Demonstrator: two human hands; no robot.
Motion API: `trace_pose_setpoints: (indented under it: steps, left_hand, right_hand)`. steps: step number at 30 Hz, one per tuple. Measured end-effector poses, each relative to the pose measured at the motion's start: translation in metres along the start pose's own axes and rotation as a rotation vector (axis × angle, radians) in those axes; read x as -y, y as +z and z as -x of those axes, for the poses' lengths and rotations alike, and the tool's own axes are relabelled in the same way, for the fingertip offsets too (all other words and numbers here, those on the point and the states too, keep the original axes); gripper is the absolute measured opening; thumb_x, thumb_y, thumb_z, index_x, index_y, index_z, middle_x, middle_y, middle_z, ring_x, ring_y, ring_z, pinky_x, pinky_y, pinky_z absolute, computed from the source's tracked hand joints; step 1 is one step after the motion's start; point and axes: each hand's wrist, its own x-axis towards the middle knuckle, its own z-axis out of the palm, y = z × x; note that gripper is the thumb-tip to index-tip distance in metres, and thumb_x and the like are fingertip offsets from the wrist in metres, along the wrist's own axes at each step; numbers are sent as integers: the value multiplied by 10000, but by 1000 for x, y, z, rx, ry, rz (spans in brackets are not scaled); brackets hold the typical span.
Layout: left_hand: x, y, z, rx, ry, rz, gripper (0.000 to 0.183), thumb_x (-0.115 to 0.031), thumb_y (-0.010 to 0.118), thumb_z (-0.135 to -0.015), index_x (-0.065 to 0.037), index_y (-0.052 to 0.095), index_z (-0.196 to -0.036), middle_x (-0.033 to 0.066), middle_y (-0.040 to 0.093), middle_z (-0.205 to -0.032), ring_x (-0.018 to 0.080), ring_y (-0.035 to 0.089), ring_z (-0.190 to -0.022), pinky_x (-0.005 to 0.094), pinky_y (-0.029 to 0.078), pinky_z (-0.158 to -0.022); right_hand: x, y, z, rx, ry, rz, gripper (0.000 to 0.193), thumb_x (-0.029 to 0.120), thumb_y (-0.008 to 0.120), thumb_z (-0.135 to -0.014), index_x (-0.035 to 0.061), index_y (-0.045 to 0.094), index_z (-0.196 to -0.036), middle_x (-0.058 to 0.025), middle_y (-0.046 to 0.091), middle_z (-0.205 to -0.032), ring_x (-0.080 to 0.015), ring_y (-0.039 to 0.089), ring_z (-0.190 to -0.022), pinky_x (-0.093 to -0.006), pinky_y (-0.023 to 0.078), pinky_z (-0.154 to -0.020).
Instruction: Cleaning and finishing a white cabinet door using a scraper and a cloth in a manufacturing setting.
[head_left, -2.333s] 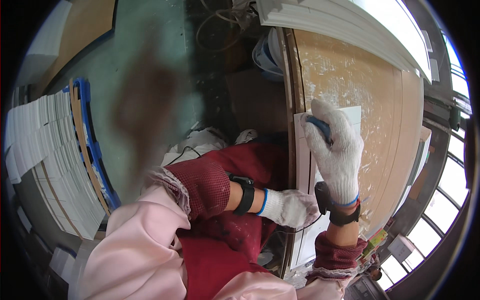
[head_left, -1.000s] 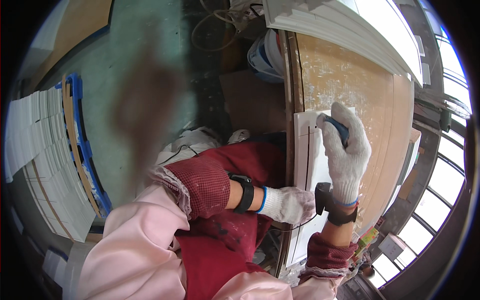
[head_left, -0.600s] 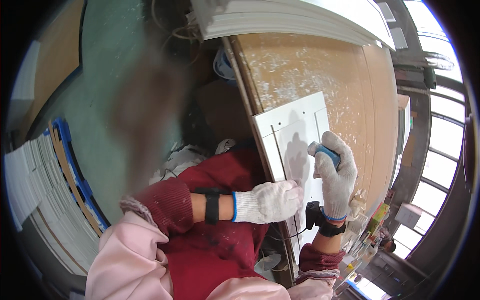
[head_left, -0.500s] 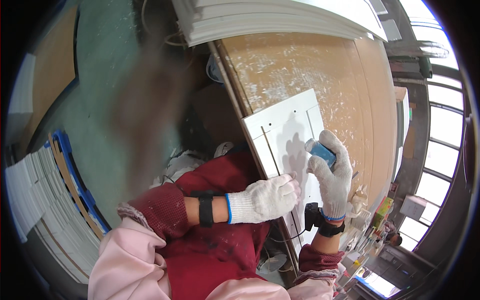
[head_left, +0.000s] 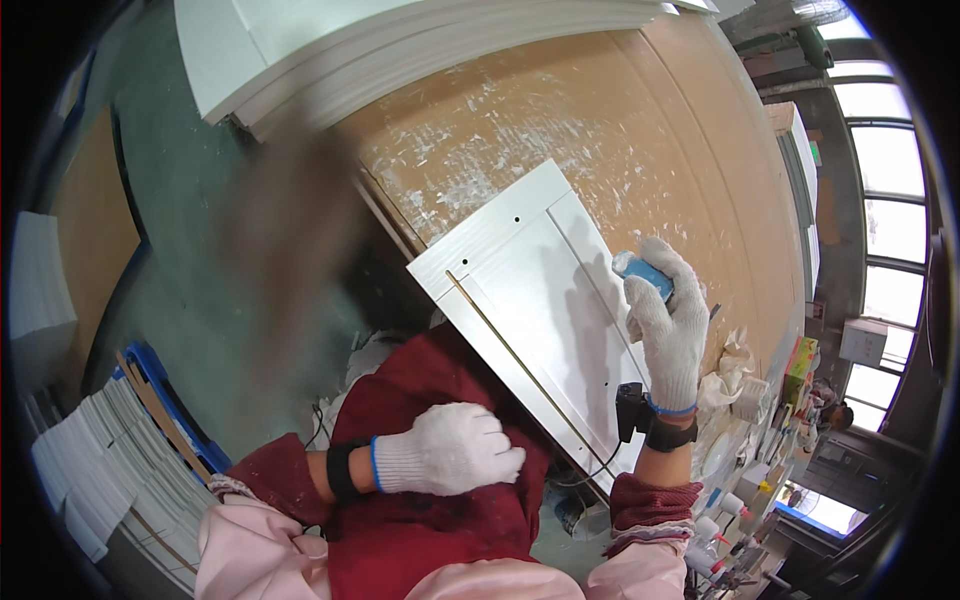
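The white panel [head_left: 545, 320] lies on the worn brown bench [head_left: 640, 120], its near edge jutting over the bench's edge toward the person's lap. Since half a second ago more of it shows: both small holes near its far left corner and the thin groove along its left rail are now in view, and the panel sits lower and more central in the picture.

The right hand [head_left: 668, 325], gloved in white, presses a small blue block [head_left: 645, 275] against the panel's right rail, fingers wrapped over it; the block looks like a sanding sponge, though the glove hides most of it. Earlier this hand was at much the same place on the rail.

The left hand [head_left: 445, 450] has changed most. It was lying on the panel's near edge, fingers out; now it is off the panel, curled into a loose fist holding nothing, resting against the dark red apron [head_left: 430, 530] just near of the panel.

Further out, a stack of white boards [head_left: 400, 40] lies along the far side of the bench, now filling more of the top. Small bottles and clutter [head_left: 740, 470] crowd the right near end. Left, on the floor, white sheets [head_left: 90, 470] are stacked beside a blue frame [head_left: 165, 395].
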Motion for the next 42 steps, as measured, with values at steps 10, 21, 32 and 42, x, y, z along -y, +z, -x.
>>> trace_pose_setpoints:
  steps: [10,21,32,42]
  left_hand:
    - [3,-26,25,218,-239,-130,283,-379,690,-837,-172,668,-1029,-17,606,-668,166,586,-574,317,454,-518]
    - [-1,-4,-34,-50,-284,-150,450,-259,749,-727,-132,670,-1151,23,663,-1164,143,614,-707,287,518,-646]
    - [11,5,-30,26,-319,-138,417,-247,727,-745,-124,671,-1140,11,655,-1153,156,654,-797,301,538,-685]
    - [12,3,-32,33,-332,-121,395,-244,715,-759,-129,676,-1134,14,665,-1128,151,669,-796,300,550,-684]
  right_hand:
    - [-3,-2,-11,-23,48,-58,386,169,689,-876,-7,613,-1211,-50,638,-880,-65,545,-605,-215,428,-502]
    - [12,42,-87,63,-140,154,435,356,723,-789,1,697,-1040,-89,675,-841,-162,629,-773,-299,506,-725]
    - [21,46,-87,61,-172,246,438,319,718,-784,9,694,-1092,-109,688,-865,-161,633,-792,-289,509,-769]
    - [27,50,-72,87,-160,238,425,304,727,-793,20,681,-1106,-128,705,-911,-199,678,-834,-314,523,-796]
